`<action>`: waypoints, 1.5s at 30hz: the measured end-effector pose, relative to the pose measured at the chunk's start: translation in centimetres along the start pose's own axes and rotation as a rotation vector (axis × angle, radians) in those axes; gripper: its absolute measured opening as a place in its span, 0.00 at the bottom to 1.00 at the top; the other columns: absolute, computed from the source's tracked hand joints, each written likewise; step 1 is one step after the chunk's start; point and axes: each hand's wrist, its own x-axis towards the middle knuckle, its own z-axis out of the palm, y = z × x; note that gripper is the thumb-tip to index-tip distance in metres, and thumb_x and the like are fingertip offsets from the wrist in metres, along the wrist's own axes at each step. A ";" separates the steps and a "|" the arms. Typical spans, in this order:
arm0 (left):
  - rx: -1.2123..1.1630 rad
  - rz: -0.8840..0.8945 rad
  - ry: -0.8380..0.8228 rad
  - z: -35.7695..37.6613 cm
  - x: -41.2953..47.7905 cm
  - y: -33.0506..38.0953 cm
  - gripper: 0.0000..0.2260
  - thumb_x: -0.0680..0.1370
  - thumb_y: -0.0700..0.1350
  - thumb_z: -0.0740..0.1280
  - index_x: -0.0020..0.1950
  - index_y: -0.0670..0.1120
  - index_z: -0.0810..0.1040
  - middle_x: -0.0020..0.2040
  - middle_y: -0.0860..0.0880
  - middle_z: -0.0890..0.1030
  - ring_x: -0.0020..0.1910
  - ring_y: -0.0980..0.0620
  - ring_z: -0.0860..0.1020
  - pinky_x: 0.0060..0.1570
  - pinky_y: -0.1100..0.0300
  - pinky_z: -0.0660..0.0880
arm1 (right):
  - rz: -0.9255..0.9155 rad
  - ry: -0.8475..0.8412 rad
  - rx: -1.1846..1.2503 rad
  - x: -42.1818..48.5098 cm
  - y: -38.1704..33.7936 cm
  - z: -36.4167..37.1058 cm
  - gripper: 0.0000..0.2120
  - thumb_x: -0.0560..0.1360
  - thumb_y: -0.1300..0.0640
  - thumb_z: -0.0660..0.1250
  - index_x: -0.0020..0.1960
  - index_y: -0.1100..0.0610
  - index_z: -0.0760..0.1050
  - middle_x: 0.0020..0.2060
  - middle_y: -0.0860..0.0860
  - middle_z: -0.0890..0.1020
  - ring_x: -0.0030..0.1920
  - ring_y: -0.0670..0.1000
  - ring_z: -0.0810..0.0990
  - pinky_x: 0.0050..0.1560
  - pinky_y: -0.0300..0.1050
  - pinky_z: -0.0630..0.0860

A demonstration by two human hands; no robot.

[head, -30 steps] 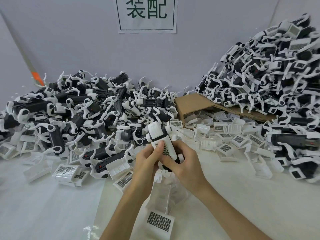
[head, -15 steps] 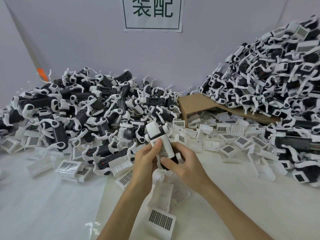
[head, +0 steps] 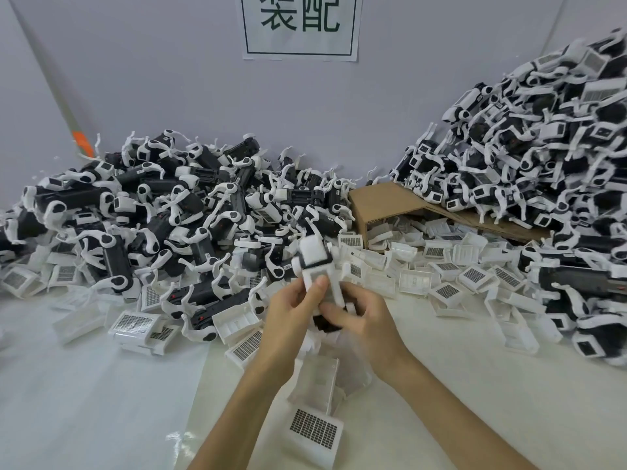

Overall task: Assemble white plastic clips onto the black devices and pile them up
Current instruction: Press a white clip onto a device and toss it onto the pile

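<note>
The biggest thing is the right pile (head: pixel 543 147) of black devices that already carry white parts. It rises high against the far wall, probably so that finished pieces stay apart from the others. The left pile (head: pixel 152 225) is lower and wider and seems to be the stock waiting for work, though I cannot tell this for sure.

Between the piles a cardboard box (head: pixel 383 201) lies on its side with the open mouth toward the near left. Part of the right pile rests on its upper wall. Inside it, and spilling out over the table (head: pixel 84 401), are loose white clips (head: pixel 448 266), near enough for a hand to reach.

In the near centre both hands hold one black device (head: pixel 327 322) above the table. The right hand (head: pixel 366 323) has its fingers curled round the lower black body, I think to keep it steady. The left hand (head: pixel 291 320) pinches the white clip (head: pixel 319 276), its thumb pressing on the flat face, which looks like pushing the clip into its seat.
</note>
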 end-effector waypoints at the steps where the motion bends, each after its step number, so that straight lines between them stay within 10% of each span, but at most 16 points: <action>1: -0.012 -0.036 -0.012 -0.2 0.1 0.1 0.18 0.81 0.54 0.63 0.62 0.43 0.82 0.53 0.44 0.86 0.55 0.44 0.84 0.58 0.47 0.79 | 0.052 0.000 0.084 0.2 -0.3 -0.2 0.13 0.74 0.55 0.69 0.56 0.57 0.84 0.50 0.57 0.86 0.52 0.56 0.85 0.50 0.43 0.80; 8: 0.089 -0.086 -0.087 -1.4 0.3 0.3 0.11 0.84 0.48 0.63 0.57 0.50 0.86 0.51 0.35 0.83 0.48 0.42 0.78 0.52 0.49 0.74 | 0.345 -0.106 0.462 0.6 -0.7 -0.8 0.18 0.78 0.47 0.64 0.62 0.54 0.82 0.56 0.55 0.84 0.54 0.52 0.82 0.58 0.48 0.75; 13: 0.202 -0.051 -0.070 -1.5 0.3 0.3 0.12 0.83 0.51 0.63 0.49 0.57 0.87 0.39 0.50 0.82 0.39 0.53 0.78 0.39 0.64 0.73 | 0.412 -0.183 0.472 0.6 -1.0 -0.9 0.20 0.73 0.45 0.71 0.60 0.55 0.84 0.54 0.57 0.82 0.53 0.55 0.80 0.54 0.48 0.74; 35: 0.454 0.209 -0.092 -0.5 -0.6 0.6 0.17 0.80 0.61 0.58 0.56 0.51 0.80 0.46 0.45 0.84 0.47 0.43 0.81 0.51 0.38 0.76 | 0.157 -0.168 0.357 0.1 -0.3 0.1 0.21 0.81 0.52 0.59 0.70 0.61 0.73 0.60 0.60 0.82 0.63 0.57 0.80 0.59 0.44 0.78; 45: 0.342 0.163 -0.093 -1.4 0.5 0.6 0.11 0.81 0.42 0.68 0.62 0.50 0.82 0.54 0.56 0.86 0.53 0.57 0.84 0.50 0.61 0.80 | 0.007 0.051 -0.059 0.7 -0.3 -1.1 0.12 0.81 0.59 0.65 0.63 0.56 0.78 0.55 0.50 0.86 0.59 0.49 0.83 0.58 0.40 0.78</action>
